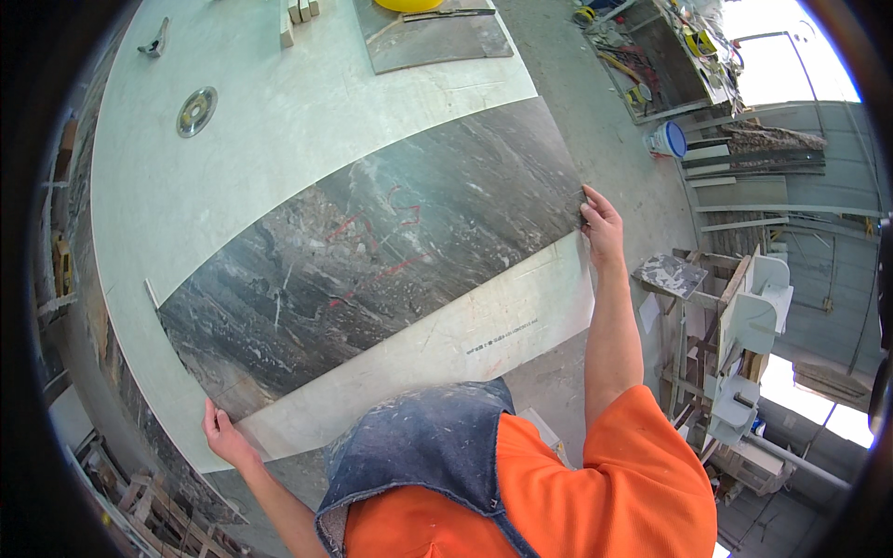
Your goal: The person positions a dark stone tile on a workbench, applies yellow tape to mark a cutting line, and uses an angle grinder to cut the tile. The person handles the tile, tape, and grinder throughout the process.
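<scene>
A long dark grey stone slab [446,205] with pale veining lies slantwise across a pale table [251,121]. Red hand-drawn marks run over its middle. At the slab's near left corner, my left hand [228,437] pinches the edge between thumb and fingers. The far right end is gripped by my right hand [603,226], its thumb near the top face and its other fingers partly hidden by the edge. Both arms are spread wide, one at each end of the slab. Whether the slab rests fully on the table or is slightly raised, I cannot tell.
Toward the table's far side lie a round cutting disc [197,112], a small hand tool [154,42], several pale blocks [287,26] and a grey stone piece [446,48] under a yellow object [409,4]. A white bucket [666,139] and cluttered racks [735,335] stand to the right.
</scene>
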`<state>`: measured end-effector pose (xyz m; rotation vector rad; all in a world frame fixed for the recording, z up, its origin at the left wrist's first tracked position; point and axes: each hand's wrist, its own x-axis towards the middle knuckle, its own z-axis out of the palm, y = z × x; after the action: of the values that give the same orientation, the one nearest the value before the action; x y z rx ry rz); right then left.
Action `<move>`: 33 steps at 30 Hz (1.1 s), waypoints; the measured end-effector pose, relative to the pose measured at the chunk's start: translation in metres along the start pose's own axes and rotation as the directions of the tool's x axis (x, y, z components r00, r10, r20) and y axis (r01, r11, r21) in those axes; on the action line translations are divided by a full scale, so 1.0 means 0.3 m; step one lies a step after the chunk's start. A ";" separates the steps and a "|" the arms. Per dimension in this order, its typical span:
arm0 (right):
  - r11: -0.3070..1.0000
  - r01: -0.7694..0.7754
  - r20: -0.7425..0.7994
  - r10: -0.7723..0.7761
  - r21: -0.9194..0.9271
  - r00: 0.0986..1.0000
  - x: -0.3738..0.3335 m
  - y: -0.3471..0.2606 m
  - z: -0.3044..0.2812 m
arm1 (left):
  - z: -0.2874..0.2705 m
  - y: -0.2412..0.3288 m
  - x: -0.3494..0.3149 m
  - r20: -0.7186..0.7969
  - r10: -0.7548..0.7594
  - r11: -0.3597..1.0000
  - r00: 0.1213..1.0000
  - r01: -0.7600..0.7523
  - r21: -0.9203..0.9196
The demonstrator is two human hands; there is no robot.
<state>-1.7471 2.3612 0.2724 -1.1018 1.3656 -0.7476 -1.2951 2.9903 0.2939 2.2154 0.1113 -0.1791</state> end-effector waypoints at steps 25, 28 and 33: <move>0.996 0.013 -0.025 -0.015 -0.084 1.000 0.003 -0.022 0.011 | 0.010 0.037 -0.021 -0.024 -0.011 0.998 1.000 0.012 0.069; 0.985 0.048 0.015 -0.046 -0.169 0.999 0.008 -0.024 -0.002 | 0.020 0.070 -0.038 -0.040 -0.056 0.995 0.998 0.058 0.078; 0.980 0.009 0.012 -0.007 -0.199 1.000 0.046 0.023 -0.083 | 0.052 0.093 -0.039 -0.040 0.083 0.979 0.996 -0.074 0.189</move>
<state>-1.7710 2.3465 0.2641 -1.2669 1.4502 -0.6191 -1.3041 2.9609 0.3084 2.4077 0.0342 -0.0961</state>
